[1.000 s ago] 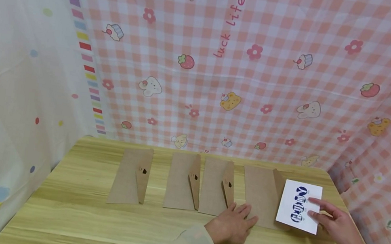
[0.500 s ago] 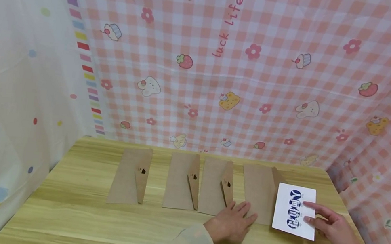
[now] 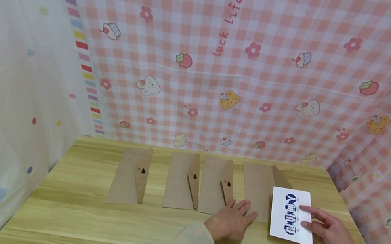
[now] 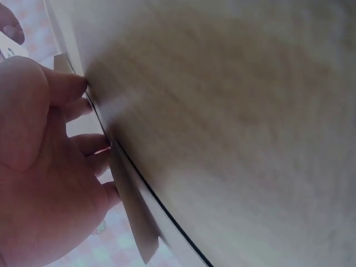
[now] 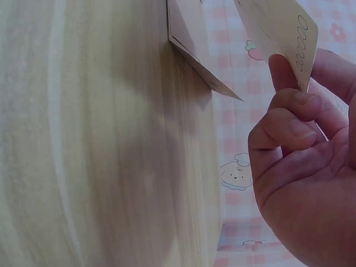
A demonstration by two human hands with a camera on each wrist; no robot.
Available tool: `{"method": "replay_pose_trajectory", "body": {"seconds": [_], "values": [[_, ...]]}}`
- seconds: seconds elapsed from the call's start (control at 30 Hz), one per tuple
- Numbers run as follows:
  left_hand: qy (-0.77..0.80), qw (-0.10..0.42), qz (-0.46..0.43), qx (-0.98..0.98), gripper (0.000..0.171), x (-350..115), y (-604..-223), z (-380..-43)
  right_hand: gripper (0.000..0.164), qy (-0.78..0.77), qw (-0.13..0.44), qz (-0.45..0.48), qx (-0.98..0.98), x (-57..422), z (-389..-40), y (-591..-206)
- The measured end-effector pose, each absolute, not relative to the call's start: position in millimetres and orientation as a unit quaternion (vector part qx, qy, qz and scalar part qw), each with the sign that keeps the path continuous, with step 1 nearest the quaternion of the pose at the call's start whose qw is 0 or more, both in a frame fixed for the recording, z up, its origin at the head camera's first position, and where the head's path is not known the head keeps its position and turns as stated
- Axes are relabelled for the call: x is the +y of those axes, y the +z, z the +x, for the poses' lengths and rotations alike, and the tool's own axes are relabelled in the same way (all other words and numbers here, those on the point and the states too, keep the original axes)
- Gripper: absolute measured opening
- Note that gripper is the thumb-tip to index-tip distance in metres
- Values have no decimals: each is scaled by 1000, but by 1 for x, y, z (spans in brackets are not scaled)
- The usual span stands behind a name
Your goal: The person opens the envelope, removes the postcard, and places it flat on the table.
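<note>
My right hand (image 3: 332,234) pinches a white card (image 3: 280,220) with dark blue lettering by its right side. In the right wrist view, the back of this card (image 5: 278,25) carries loopy handwriting, and the fingertips grip its lower corner. The card hangs over part of the rightmost brown kraft envelope (image 3: 257,182), whose flap (image 3: 280,177) lies folded out to the right. My left hand (image 3: 232,222) rests palm down with spread fingers, at the near edges of that envelope and the kraft envelope (image 3: 213,181) left of it. From the left wrist, the fingertips (image 4: 78,86) press on the surface.
Two more kraft envelopes lie to the left, one in the middle (image 3: 178,181) and one at the far left (image 3: 126,176), their flaps bearing a small dark heart. All lie on a wood-grain table (image 3: 95,223). A pink checked cloth (image 3: 200,82) hangs behind and to the right.
My right hand has drawn the card to the left and toward the table's near side, uncovering more of the rightmost envelope's flap. The left hand stays almost where it was.
</note>
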State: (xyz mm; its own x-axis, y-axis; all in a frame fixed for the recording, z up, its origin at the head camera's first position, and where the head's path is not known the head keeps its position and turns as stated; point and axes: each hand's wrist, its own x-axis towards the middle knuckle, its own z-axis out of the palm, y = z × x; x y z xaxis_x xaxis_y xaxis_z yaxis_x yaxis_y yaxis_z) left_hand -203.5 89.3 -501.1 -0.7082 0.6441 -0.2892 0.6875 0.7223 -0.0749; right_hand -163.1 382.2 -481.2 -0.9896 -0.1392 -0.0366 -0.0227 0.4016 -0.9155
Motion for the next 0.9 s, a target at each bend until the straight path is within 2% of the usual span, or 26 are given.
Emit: {"method": "replay_pose_trajectory", "body": {"seconds": [0.23,0.53,0.9], "values": [[-72,139,357,921,58,89,-498,-204,43,-529,45,-52,846,380,-159,-482],[-48,150,359,920,56,89,-497,-205,42,-562,88,-61,820,379,-156,-485],[-62,146,365,917,57,86,-494,-206,42,-552,87,-51,828,378,-150,-486]]}}
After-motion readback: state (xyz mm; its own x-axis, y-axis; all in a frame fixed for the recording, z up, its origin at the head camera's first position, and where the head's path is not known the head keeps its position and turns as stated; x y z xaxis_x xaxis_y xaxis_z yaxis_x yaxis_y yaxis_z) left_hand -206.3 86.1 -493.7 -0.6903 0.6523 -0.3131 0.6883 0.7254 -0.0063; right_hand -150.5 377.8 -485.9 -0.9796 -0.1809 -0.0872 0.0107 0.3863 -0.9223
